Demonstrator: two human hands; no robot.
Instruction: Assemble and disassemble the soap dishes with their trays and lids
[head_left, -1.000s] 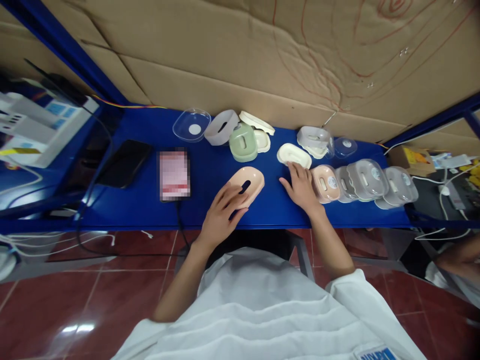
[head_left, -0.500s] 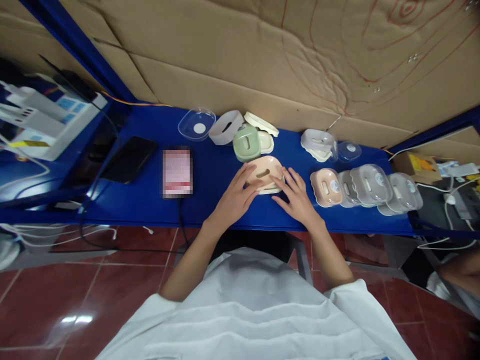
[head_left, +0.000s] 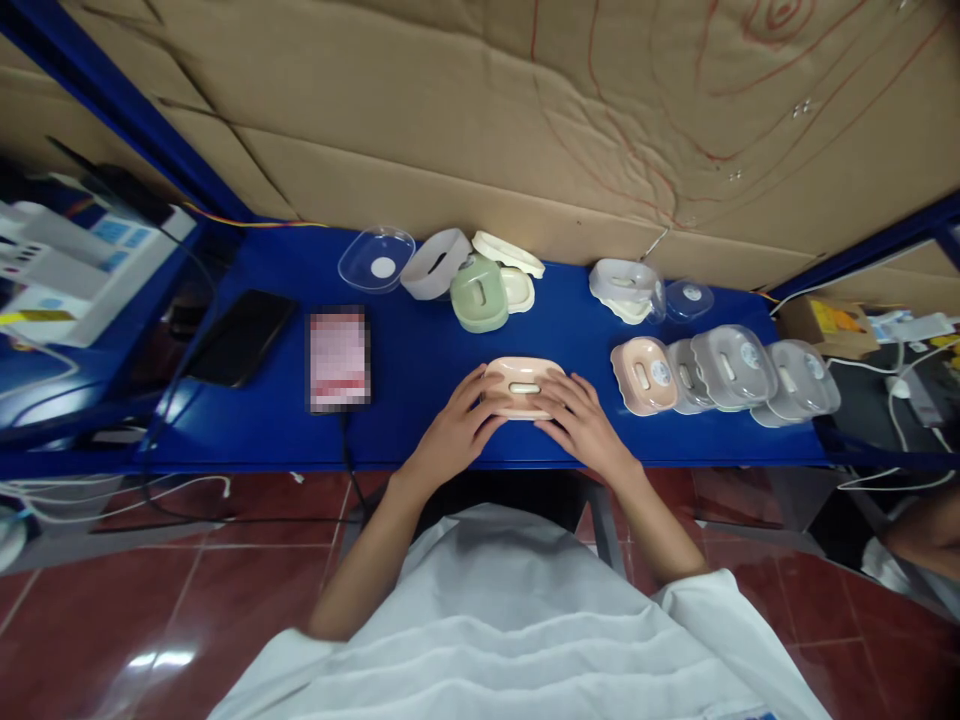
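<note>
A peach soap dish (head_left: 525,369) lies on the blue table close to its front edge. Cream plastic shows through the slot in its middle. My left hand (head_left: 459,425) grips its left end, fingers curled over the rim. On the other end, my right hand (head_left: 581,418) holds it the same way. Beyond them are a green soap dish (head_left: 480,292), cream trays (head_left: 519,290) and a pale grey soap dish part (head_left: 435,264). What lies under the peach dish is hidden.
Lidded soap dishes, one peach (head_left: 643,376) and several grey (head_left: 733,368), stand at right. Behind them are another pale dish (head_left: 622,280) and a clear lid (head_left: 688,298). At left lie a clear lid (head_left: 376,258), a blurred-out device (head_left: 339,360) and a black phone (head_left: 244,338).
The peach dish has come nearer the front edge and now sits level between both hands. Its slot, dark before, now shows cream. The cream part below its rim no longer shows.
</note>
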